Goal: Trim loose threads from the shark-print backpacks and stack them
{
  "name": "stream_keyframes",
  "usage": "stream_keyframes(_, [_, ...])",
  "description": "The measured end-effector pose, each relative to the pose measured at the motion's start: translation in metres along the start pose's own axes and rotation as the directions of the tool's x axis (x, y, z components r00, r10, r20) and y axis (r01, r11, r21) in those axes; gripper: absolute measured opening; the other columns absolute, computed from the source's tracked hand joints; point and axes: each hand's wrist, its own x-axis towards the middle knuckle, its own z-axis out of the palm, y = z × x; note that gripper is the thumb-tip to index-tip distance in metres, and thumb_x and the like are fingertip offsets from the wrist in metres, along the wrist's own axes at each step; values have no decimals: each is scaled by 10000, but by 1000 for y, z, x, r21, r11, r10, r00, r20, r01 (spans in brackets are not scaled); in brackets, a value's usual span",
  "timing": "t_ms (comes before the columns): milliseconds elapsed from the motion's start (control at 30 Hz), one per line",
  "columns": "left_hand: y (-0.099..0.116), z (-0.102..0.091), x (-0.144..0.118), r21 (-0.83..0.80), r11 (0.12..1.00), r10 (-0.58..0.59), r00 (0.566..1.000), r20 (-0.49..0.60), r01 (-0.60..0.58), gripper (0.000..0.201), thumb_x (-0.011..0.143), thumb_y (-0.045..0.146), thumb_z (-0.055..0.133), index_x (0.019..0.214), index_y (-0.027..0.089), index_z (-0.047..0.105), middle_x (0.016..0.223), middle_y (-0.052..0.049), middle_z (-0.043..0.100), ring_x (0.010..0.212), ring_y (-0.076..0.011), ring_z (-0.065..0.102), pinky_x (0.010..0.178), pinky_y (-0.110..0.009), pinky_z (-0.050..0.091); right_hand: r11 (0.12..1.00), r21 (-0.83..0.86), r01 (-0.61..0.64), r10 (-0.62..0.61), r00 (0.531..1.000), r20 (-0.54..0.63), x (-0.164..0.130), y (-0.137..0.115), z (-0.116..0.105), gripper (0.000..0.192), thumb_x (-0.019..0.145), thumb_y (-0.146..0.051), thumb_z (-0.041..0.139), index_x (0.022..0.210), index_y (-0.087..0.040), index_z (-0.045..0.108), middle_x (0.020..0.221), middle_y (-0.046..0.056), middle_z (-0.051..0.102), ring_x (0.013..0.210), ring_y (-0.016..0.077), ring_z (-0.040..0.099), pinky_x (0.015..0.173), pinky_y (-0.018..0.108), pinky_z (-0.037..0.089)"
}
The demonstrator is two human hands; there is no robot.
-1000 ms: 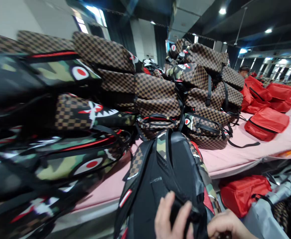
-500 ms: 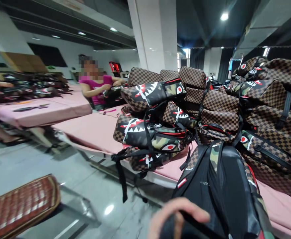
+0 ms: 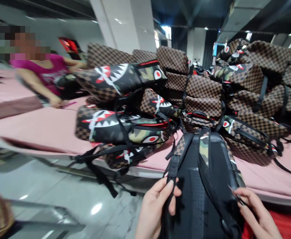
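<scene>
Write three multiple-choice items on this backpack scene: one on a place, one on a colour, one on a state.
1. Where is the backpack being handled?
A. on the floor
B. at the table's near edge
C. on top of the pile

2. What colour covers the table?
A. pink
B. blue
C. white

3. What does the left hand do?
A. rests flat on the table
B. pinches a shoulder strap
C. hangs free

Answers:
1 B, it stands against the near edge, in front of the piled bags.
2 A, the cloth is pink.
3 B, thumb and fingers close on the shoulder strap; the right hand holds a thin tool.
</scene>
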Motion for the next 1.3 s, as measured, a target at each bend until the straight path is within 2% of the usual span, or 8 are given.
stream_keyframes(100, [-13,19,-11,98,995,-4,999,52,-1,307,617,384,727,762,125,648,632,-43,641,324,-15,350,324,-150,224,993,-85,81,-86,995,-58,4,-19,12,202,775,-256,601,976,-242,591,822,24,675,706,151,655,621,182,530])
stream_keyframes(300, [-12,31,-24,223,975,-50,988,149,16,261,637,382,710,656,131,646,535,-20,601,300,-4,312,322,-147,189,988,-19,153,-152,988,38,9,-48,38,194,771,-242,616,959,-200,599,832,29,677,723,137,642,608,183,522])
stream_keyframes(433, [-14,33,-29,246,969,-63,991,119,32,262,606,365,732,710,135,665,516,-25,601,301,-30,337,309,-161,218,990,-34,137,-135,989,54,10,-52,37,188,790,-274,600,956,-186,606,815,32,677,712,134,645,563,182,513])
stream_keyframes(533, [-18,34,-31,246,969,-29,996,84,7,267,612,369,725,744,143,675,513,-17,595,301,-31,334,305,-159,233,977,-102,190,-186,982,41,11,-51,35,192,810,-308,576,952,-184,614,841,48,692,729,152,655,595,215,513])
stream_keyframes(733, [-21,33,-29,307,951,-89,981,172,32,264,639,377,707,772,151,680,537,-21,610,306,-26,365,316,-145,254,961,-86,262,-260,965,32,15,-48,35,141,845,-288,529,882,-180,611,757,40,685,645,138,635,587,227,485])
stream_keyframes(1000, [-23,34,-27,267,963,-81,984,159,36,259,659,376,696,773,146,655,540,-7,590,309,-22,352,325,-148,233,975,-73,210,-208,978,36,15,-52,34,115,813,-240,562,905,-178,590,732,15,658,633,126,616,570,215,451])
stream_keyframes(1100, [-23,35,-29,263,964,-86,982,171,39,265,662,367,701,807,153,645,543,-5,591,322,-30,377,340,-145,248,958,-97,269,-265,963,56,14,-51,33,105,831,-241,540,903,-182,587,768,32,669,659,138,620,592,232,451])
stream_keyframes(1300, [-23,37,-30,102,975,-217,951,221,198,250,681,378,696,719,148,604,493,31,531,302,20,256,318,-104,160,963,-32,269,-269,963,7,14,-53,27,128,820,-217,558,939,-169,573,728,27,645,609,118,591,550,206,434])
